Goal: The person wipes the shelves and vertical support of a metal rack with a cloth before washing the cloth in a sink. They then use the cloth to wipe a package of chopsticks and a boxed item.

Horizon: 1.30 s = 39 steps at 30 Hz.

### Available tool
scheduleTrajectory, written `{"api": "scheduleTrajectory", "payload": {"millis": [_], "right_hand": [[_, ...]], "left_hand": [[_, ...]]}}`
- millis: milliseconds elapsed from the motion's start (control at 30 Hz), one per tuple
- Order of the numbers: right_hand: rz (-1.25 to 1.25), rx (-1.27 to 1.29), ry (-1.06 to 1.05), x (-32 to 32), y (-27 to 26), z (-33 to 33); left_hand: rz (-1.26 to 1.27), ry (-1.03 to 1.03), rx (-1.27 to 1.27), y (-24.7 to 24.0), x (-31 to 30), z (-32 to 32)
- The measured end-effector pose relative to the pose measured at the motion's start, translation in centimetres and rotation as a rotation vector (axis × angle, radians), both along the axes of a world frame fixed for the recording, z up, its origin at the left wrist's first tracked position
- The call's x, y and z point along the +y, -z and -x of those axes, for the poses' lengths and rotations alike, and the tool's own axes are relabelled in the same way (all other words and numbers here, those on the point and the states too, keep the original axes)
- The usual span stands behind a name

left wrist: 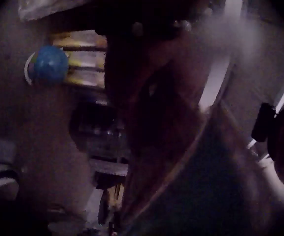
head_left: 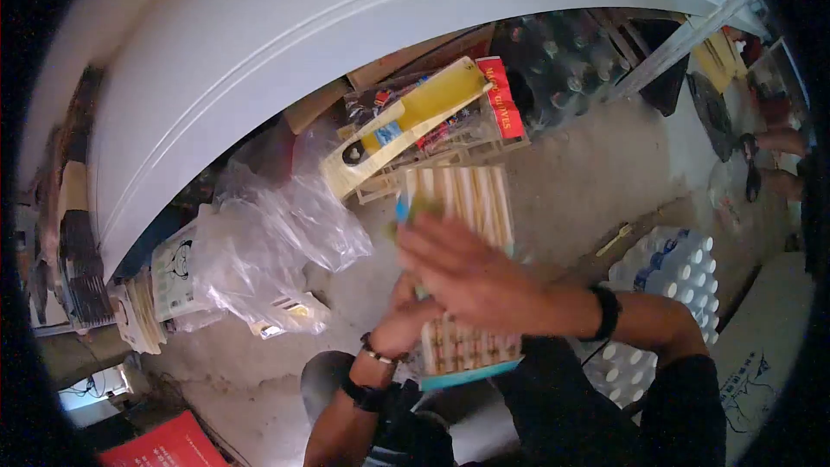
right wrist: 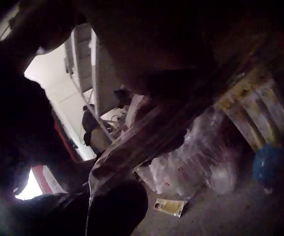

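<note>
A long flat package [head_left: 471,350] with cream and brown rows and a teal edge lies over the person's lap, its far end toward the shelf. My left hand [head_left: 399,320] is at its near left side, gripping it, with the fingertips hidden. Across the middle of the package reaches my right hand [head_left: 467,281], blurred, its fingers extended to the left and its thumb hidden. Just past those fingers is a blurred green thing [head_left: 425,206] with a bit of blue beside it. A round blue thing [left wrist: 52,64] shows at the package's end in the left wrist view.
Crumpled clear plastic bags [head_left: 268,225] lie on the floor at left. Ahead, a yellow pack [head_left: 415,117] and a red glove packet [head_left: 503,99] sit below the white shelf [head_left: 259,69]. Shrink-wrapped white-capped bottles [head_left: 670,272] stand at right. Another person's legs [head_left: 782,140] show at far right.
</note>
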State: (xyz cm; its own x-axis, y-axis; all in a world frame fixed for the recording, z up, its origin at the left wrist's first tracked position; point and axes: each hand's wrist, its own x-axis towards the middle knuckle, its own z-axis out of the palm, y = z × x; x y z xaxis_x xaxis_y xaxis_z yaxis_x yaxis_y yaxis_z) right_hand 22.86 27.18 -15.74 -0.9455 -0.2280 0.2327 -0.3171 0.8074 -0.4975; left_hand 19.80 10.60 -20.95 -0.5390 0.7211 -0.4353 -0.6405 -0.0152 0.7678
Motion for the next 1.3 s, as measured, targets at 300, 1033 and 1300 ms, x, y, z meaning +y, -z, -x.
{"api": "scheduleTrajectory", "payload": {"millis": [300,1033,1300], "right_hand": [[-0.198,0.014,-0.02,2.9,0.1,1.8],[0.789,-0.701,0.347,6.0,-2.4,-7.1],[0.898,-0.728,0.237,4.5,-4.7,-6.6]], "left_hand": [[0.005,0.001,0.077,-1.4,0.3,0.0],[-0.068,-0.251,0.021,-2.3,-1.8,2.8],[-0.174,-0.22,0.239,-7.0,-0.8,0.2]]}}
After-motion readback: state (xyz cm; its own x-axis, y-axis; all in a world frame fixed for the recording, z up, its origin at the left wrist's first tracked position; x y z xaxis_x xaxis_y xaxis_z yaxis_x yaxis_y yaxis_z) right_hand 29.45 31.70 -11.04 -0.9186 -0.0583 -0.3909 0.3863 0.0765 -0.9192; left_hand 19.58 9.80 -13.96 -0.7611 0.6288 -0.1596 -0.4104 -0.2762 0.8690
